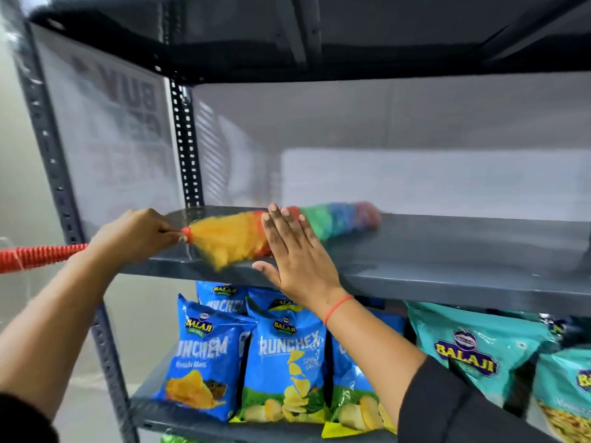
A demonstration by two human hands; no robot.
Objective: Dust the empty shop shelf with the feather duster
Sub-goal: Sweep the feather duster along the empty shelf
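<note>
A rainbow feather duster (339, 220) lies along the empty grey shelf (447, 251), its yellow end near me and its blue and purple end further right; it is blurred. My left hand (134, 235) is shut on the duster's handle just behind the fluffy head, and the ribbed red handle (38, 256) sticks out to the left past my wrist. My right hand (294, 254) is flat with fingers spread, resting at the shelf's front edge in front of the duster's middle. It holds nothing.
Blue chip bags (284, 362) and teal snack bags (473, 356) stand on the shelf below. Another dark shelf (319, 36) sits overhead. Perforated uprights (187, 145) frame the left side, with a translucent panel behind.
</note>
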